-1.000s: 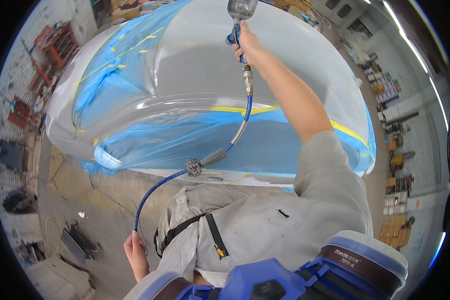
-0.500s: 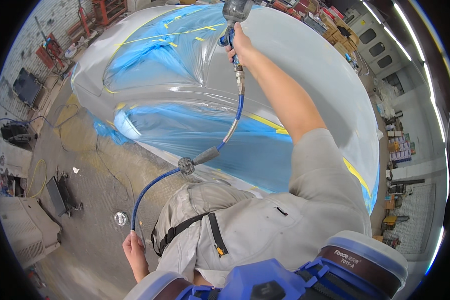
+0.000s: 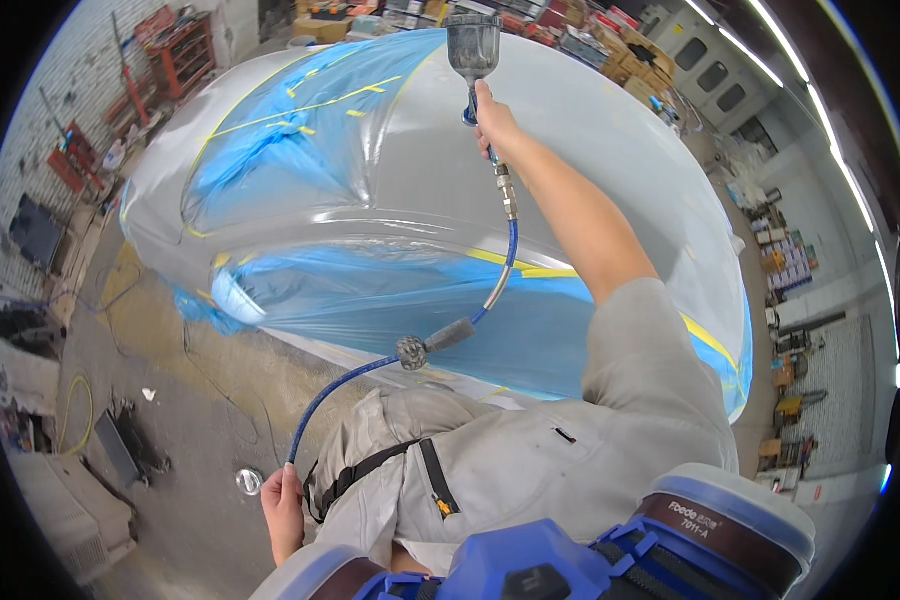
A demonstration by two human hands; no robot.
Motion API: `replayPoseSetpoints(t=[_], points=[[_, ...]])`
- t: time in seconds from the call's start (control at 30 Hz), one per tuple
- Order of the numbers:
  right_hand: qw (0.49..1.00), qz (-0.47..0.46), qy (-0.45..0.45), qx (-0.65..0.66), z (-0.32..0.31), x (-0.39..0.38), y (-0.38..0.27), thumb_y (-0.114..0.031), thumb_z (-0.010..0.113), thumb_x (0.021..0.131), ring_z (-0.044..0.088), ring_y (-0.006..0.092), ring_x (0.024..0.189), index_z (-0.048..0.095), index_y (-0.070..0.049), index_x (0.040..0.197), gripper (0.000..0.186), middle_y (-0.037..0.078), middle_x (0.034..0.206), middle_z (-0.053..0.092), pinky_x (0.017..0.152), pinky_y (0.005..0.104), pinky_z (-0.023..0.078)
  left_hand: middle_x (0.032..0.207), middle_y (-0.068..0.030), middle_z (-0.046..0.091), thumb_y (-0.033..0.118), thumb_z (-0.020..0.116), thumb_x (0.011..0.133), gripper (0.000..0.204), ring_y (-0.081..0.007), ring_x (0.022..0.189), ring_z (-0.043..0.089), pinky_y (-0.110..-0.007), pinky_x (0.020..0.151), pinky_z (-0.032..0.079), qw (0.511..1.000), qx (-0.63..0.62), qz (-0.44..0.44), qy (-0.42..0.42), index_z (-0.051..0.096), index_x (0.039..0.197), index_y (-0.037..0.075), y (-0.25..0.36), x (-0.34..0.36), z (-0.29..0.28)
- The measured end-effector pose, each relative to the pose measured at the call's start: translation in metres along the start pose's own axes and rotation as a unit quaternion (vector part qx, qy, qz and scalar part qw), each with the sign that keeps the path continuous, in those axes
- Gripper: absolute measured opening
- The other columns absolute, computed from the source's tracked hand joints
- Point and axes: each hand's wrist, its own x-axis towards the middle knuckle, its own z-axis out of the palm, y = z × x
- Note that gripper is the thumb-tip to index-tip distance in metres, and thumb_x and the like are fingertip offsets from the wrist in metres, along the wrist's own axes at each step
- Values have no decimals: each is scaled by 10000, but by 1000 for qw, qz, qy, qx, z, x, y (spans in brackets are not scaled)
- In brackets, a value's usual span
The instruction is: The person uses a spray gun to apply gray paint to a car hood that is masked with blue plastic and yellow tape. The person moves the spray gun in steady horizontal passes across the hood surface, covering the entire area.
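My right hand point(image 3: 496, 122), arm stretched forward, is wrapped round the handle of a spray gun point(image 3: 472, 60) with a dark grey cup on top. From its base a metal coupling leads into a blue air hose point(image 3: 513, 240). The hose bows down past a grey, knobby fitting point(image 3: 411, 352) to my left hand point(image 3: 285, 510), whose fingers pinch it low on the left. Beneath the gun lies a grey car body point(image 3: 440, 175), partly covered with blue masking film point(image 3: 420, 300) and edged with yellow tape point(image 3: 540, 272). The gun's nozzle and trigger are hard to make out.
A round metal lid or can point(image 3: 249, 482) lies on the floor near my left hand. A dark flat panel point(image 3: 120, 450) stands farther left, with thin cables trailing behind. Red tool cabinets point(image 3: 182, 60) stand far left; cardboard boxes point(image 3: 645, 70) crowd the far right.
The spray gun and my right hand have moved slightly right and down in the picture. The hose and left hand have shifted right, and the whole view has turned a little.
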Motion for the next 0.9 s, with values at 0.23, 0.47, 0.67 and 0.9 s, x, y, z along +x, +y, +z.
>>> replayPoseSetpoints(t=[0.23,0.47,0.67,0.9], points=[[995,14,94,32,-103,-28,29,-733,359,978,465,219,444,523,-4,828,762,100,617,489,425,410,422,588,62,392,314,556,1065,479,-45,545,310,-274,506,218,995,72,23,-72,463,651,91,27,34,12],[983,55,162,71,-203,-72,66,-768,370,956,449,182,437,505,-36,874,749,84,673,506,404,381,402,584,57,406,322,554,1067,503,-46,560,319,-277,513,222,976,125,29,-177,450,633,88,46,68,34],[962,84,244,87,-274,-106,98,-764,374,957,439,169,435,528,-79,889,706,72,661,517,410,381,403,565,58,422,400,548,1062,488,-48,491,338,-270,474,221,952,171,44,-250,519,676,102,61,86,58],[933,129,313,123,-341,-136,129,-762,364,961,400,143,431,540,-101,890,688,45,655,514,449,368,395,617,60,447,352,537,1075,457,-40,581,354,-265,533,242,927,217,42,-305,549,710,76,75,94,86]])
